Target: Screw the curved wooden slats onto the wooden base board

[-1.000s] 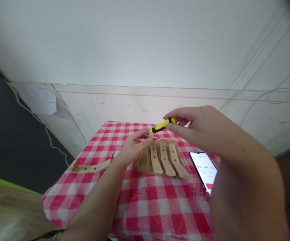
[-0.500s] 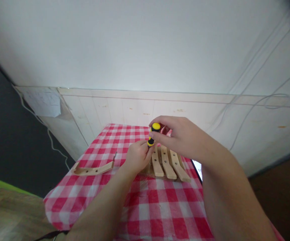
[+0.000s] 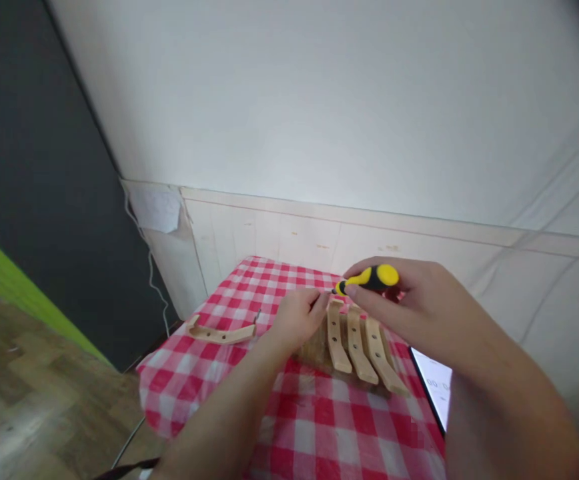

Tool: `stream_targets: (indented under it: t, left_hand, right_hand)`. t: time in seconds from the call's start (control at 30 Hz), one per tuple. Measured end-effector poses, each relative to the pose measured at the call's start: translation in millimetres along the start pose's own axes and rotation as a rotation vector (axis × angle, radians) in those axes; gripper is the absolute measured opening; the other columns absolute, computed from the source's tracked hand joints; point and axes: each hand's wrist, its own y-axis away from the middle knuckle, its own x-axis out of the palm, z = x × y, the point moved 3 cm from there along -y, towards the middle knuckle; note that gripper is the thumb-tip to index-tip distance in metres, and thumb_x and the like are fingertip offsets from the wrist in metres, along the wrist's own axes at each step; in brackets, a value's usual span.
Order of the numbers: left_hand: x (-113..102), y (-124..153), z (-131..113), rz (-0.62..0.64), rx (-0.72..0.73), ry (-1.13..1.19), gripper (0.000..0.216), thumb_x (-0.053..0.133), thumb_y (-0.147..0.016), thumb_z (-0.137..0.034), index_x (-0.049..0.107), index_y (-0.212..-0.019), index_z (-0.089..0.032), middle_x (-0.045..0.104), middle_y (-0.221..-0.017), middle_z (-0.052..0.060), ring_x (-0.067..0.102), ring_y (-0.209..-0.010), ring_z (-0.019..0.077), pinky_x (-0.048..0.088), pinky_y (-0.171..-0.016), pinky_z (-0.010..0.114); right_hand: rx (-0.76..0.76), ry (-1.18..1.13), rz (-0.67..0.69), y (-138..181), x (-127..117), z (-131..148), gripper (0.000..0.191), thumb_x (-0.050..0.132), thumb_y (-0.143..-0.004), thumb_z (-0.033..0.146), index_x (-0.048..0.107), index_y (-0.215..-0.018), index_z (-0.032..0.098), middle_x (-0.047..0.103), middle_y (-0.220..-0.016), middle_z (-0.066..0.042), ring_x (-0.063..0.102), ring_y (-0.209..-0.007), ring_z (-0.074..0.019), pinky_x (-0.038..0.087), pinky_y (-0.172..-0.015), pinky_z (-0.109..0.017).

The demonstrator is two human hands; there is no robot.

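A yellow and black screwdriver (image 3: 378, 277) is gripped by its handle in my right hand (image 3: 409, 287), tilted with its shaft pointing left. My left hand (image 3: 302, 317) is closed near the screwdriver's tip, over the left end of a brown wooden board (image 3: 319, 352); what its fingers pinch is hidden. Several curved pale wooden hooks lie side by side across the board, among them a left one (image 3: 338, 340), a middle one (image 3: 359, 347) and a right one (image 3: 383, 357), each with dark holes. Another curved wooden hook (image 3: 223, 336) rests apart on the left, with a thin metal piece at its right end.
A red and white checked tablecloth (image 3: 314, 427) covers the table, which stands against a white panelled wall (image 3: 289, 233). A phone or tablet (image 3: 433, 383) with a lit screen lies at the right edge. A cable (image 3: 154, 287) hangs down the wall at left.
The screwdriver has swung from nearly upright to a slant, its handle now to the right, as my right hand moved. The whole view has turned left and tilted.
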Motion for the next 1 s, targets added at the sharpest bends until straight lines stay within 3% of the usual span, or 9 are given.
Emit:
stream_targets:
  t: [0.1,0.23,0.37,0.47,0.63,0.7,0.8,0.9,1.0]
  left_hand:
    - [-9,-1,-1,0.074,-0.072,0.027,0.047,0.032,-0.095,-0.045,0.059,-0.07,-0.015,0.061,-0.066,0.003,0.053,-0.061,0.014,0.031,-0.052,0.024]
    - [-35,12,4,0.114,-0.136,-0.046,0.028,0.042,-0.091,-0.034,0.064,-0.087,-0.017,0.068,-0.079,0.005,0.059,-0.069,0.0169,0.037,-0.056,0.025]
    - [-76,44,20,0.025,-0.179,-0.134,0.029,0.049,-0.086,-0.028,0.062,-0.111,-0.02,0.069,-0.093,0.006,0.062,-0.078,0.0188,0.045,-0.066,0.028]
    - [-112,71,34,-0.122,-0.23,-0.236,0.023,0.048,-0.086,-0.021,0.065,-0.101,-0.017,0.068,-0.099,0.009,0.061,-0.089,0.0197,0.047,-0.078,0.032]
    - [-155,100,44,-0.193,-0.312,-0.281,0.018,0.052,-0.085,-0.02,0.067,-0.095,-0.017,0.066,-0.097,0.008,0.06,-0.089,0.0193,0.048,-0.079,0.032]
    - [-160,107,46,-0.204,-0.324,-0.288,0.016,0.054,-0.084,-0.019,0.066,-0.094,-0.017,0.065,-0.096,0.008,0.06,-0.09,0.0192,0.048,-0.081,0.033]
    - [-155,115,53,-0.244,-0.302,-0.313,0.016,0.057,-0.084,-0.019,0.066,-0.096,-0.017,0.063,-0.1,0.008,0.059,-0.094,0.0204,0.048,-0.085,0.035]
    - [-145,127,68,-0.305,-0.304,-0.398,0.021,0.061,-0.082,-0.023,0.066,-0.102,-0.018,0.063,-0.109,0.009,0.056,-0.102,0.0238,0.046,-0.092,0.04]
    - [-138,140,88,-0.364,-0.404,-0.496,0.031,0.065,-0.08,-0.028,0.065,-0.11,-0.02,0.059,-0.122,0.013,0.052,-0.112,0.0288,0.043,-0.098,0.046]
  right_hand:
    - [-0.069,-0.002,-0.012,1,4,4,0.02,0.053,-0.085,0.032,0.068,-0.094,0.022,0.072,-0.086,-0.002,0.065,-0.074,-0.017,0.046,-0.064,-0.028]
    - [-0.105,0.071,-0.025,0,16,-1,0.024,0.049,-0.088,0.031,0.064,-0.106,0.024,0.073,-0.093,-0.004,0.069,-0.075,-0.0195,0.049,-0.064,-0.03]
    - [-0.144,0.145,-0.037,0,28,-8,0.032,0.051,-0.085,0.028,0.061,-0.114,0.024,0.073,-0.098,-0.007,0.071,-0.076,-0.024,0.052,-0.063,-0.035]
    - [-0.131,0.104,0.011,1,44,2,0.033,0.05,-0.084,0.029,0.061,-0.115,0.024,0.073,-0.103,-0.008,0.07,-0.086,-0.0271,0.054,-0.069,-0.039]
    - [-0.073,-0.061,0.08,9,93,47,0.036,0.047,-0.086,0.029,0.057,-0.12,0.022,0.07,-0.112,-0.01,0.068,-0.095,-0.0268,0.054,-0.081,-0.045]
    - [-0.115,-0.19,0.089,14,121,64,0.036,0.045,-0.088,0.028,0.054,-0.122,0.021,0.068,-0.115,-0.01,0.066,-0.101,-0.0252,0.054,-0.085,-0.044]
    - [-0.219,-0.248,0.028,25,165,77,0.043,0.045,-0.08,0.013,0.053,-0.121,0.022,0.063,-0.125,-0.009,0.054,-0.121,-0.0265,0.047,-0.099,-0.048]
    - [-0.291,-0.192,-0.016,39,205,73,0.058,0.045,-0.07,0.004,0.053,-0.124,0.022,0.06,-0.128,-0.011,0.043,-0.132,-0.0305,0.04,-0.104,-0.057]
    - [-0.341,-0.154,-0.106,49,230,64,0.06,0.046,-0.065,0.003,0.054,-0.123,0.019,0.058,-0.129,-0.015,0.039,-0.134,-0.0339,0.038,-0.104,-0.062]
